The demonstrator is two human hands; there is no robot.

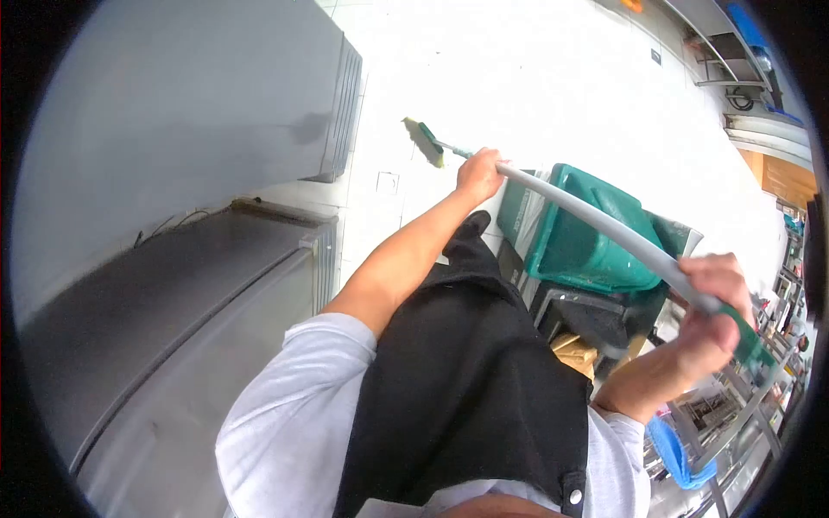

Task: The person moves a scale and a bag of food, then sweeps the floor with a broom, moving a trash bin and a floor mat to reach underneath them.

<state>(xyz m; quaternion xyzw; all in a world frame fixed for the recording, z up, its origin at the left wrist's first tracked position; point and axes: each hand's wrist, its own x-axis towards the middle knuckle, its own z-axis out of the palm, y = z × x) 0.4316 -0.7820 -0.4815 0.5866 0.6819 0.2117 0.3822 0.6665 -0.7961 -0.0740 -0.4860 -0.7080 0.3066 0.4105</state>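
Note:
A long broom with a pale grey handle [596,226] slants across my front. Its small green head with yellowish bristles [423,142] rests on the white tiled floor, ahead and to the left. My left hand [480,177] is closed around the lower part of the handle, not far above the head. Near the upper end, by the green grip [753,341], my right hand [712,306] is wrapped round the handle, a little blurred.
Grey steel cabinets [216,293] stand close on my left. A green plastic bin [596,233] is under the handle, with a black container [587,319] beside it. A blue cloth [678,453] hangs at lower right, near metal racks. Shelving [734,60] stands at the far right.

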